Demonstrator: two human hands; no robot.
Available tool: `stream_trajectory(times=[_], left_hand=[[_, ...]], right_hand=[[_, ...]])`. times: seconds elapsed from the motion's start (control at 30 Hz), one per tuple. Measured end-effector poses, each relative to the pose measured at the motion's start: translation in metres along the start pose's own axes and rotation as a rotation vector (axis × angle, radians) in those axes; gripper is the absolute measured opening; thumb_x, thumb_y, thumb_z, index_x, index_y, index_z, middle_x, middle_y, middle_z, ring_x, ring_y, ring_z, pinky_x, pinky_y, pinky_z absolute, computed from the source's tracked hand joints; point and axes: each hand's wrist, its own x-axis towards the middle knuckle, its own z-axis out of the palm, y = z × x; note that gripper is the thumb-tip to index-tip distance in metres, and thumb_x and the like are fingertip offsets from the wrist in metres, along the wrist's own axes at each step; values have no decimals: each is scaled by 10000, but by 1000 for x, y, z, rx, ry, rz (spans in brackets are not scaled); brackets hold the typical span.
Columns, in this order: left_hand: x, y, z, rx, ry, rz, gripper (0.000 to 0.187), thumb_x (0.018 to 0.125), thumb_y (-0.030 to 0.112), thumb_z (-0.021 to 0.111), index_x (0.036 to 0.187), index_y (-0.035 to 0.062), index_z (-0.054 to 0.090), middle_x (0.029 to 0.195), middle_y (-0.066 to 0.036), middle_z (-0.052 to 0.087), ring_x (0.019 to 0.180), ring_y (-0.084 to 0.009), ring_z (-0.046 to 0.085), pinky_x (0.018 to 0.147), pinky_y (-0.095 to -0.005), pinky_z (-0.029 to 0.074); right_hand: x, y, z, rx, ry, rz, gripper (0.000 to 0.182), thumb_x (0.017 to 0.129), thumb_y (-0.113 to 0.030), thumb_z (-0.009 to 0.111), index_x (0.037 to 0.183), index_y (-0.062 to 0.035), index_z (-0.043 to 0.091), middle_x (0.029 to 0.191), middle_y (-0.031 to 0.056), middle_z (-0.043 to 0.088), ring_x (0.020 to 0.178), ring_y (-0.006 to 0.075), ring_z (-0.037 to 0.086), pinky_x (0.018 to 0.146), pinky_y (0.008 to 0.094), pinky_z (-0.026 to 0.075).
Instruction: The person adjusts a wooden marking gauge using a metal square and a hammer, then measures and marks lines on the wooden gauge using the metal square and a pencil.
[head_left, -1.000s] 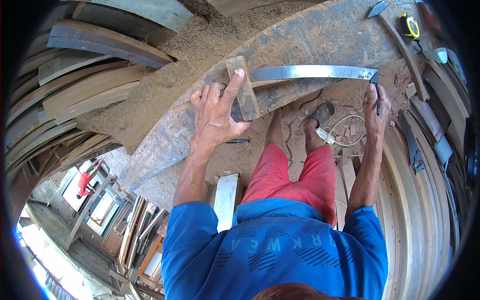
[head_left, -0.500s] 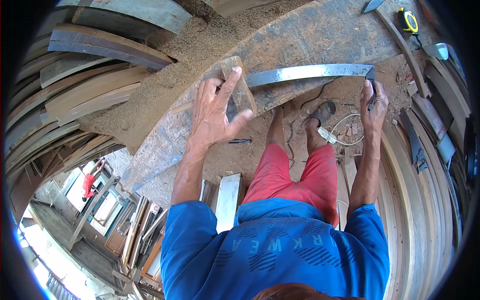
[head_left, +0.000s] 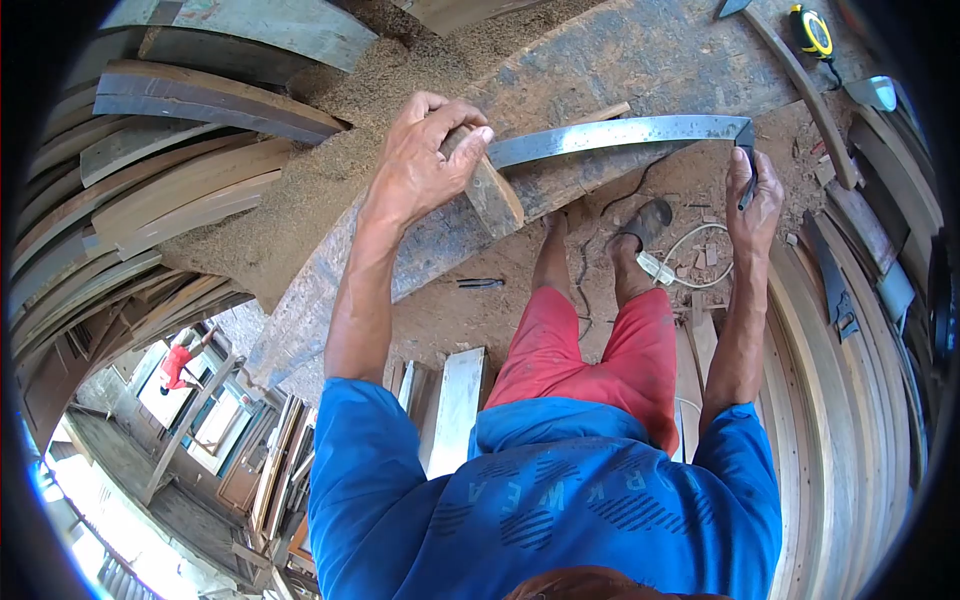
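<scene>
My left hand (head_left: 425, 165) is closed round the upper end of a wooden block (head_left: 495, 203), at the left end of a steel blade. That blade belongs to a carpenter's square (head_left: 620, 134), which reaches across to the right. Its dark handle is gripped by my right hand (head_left: 754, 205). A thin wooden stick (head_left: 600, 114) shows just beyond the blade; whether it joins the block is hidden. Beneath lies a worn, dusty plank bench (head_left: 660, 60).
A hammer (head_left: 800, 85) and a yellow tape measure (head_left: 811, 33) lie at upper right. A handsaw (head_left: 835, 285) rests on boards at right. Pliers (head_left: 481, 283) and a white power strip (head_left: 655, 268) are on the floor. Stacked boards (head_left: 190, 190) fill the left; another person (head_left: 176, 366) is far off.
My left hand has shifted up and its spread fingers have closed round the block. The stick, earlier left of that hand, now shows to its right. My right hand still grips the square.
</scene>
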Motion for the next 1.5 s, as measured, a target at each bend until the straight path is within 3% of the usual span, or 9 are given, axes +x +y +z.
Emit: stream_trajectory(times=[0.13,0.23,0.33,0.43,0.63,0.93,1.03,1.33,1.5], left_hand=[[13,1,7,246,94,79,189,940,204,659,1075,85,717,1102,-113,702,1133,-313,625,900,-420,509],[23,1,13,-97,137,307,137,951,146,649,1044,75,721,1031,-94,740,977,-285,691,847,-385,530],[24,6,11,-249,9,207,120,958,124,650,1040,71,720,930,-85,770,848,-257,729,793,-376,550],[28,2,13,-247,-80,147,154,958,191,673,1040,74,730,890,-62,781,818,-247,749,770,-374,563],[33,9,7,-130,-162,134,265,910,321,730,1028,89,781,910,-97,778,830,-261,749,750,-385,568],[39,15,-2,-32,-356,127,295,879,325,744,1018,66,759,928,-143,749,897,-309,721,795,-415,541],[39,17,-3,-21,-363,96,296,885,333,732,998,60,745,917,-144,743,893,-317,717,787,-431,534],[41,16,-1,27,-381,81,279,875,314,741,991,61,739,878,-148,734,857,-333,703,769,-439,529],[40,15,0,13,-340,154,280,871,317,743,959,51,728,853,-153,719,840,-346,689,754,-448,519]], right_hand=[[6,0,3,-10,7,-34,356,1045,-331,593,924,-1,650,681,62,530,627,164,507,592,358,422],[8,-1,1,-4,-5,8,348,1044,-330,594,937,-4,653,687,64,534,634,167,511,605,360,431],[10,1,1,6,-18,-16,345,1045,-330,594,946,-5,655,694,64,539,644,166,516,611,362,436],[12,2,3,-8,5,-65,345,1046,-330,593,949,-4,655,708,67,546,653,165,520,613,362,437],[25,-9,-2,-67,-6,-80,341,1037,-335,603,985,-3,661,757,128,578,679,249,559,666,392,461],[37,-15,-3,-124,-57,-73,362,1036,-364,588,1039,-12,670,829,186,638,754,346,639,706,427,487],[34,-22,0,-126,42,-157,357,1035,-363,590,1029,-14,669,821,187,639,755,349,657,697,433,494],[24,-25,6,-177,128,-42,365,983,-350,680,1026,9,639,803,209,656,684,348,686,640,417,522],[28,-31,8,-177,199,-82,347,966,-327,704,1037,2,620,816,210,667,704,353,693,655,424,527]])
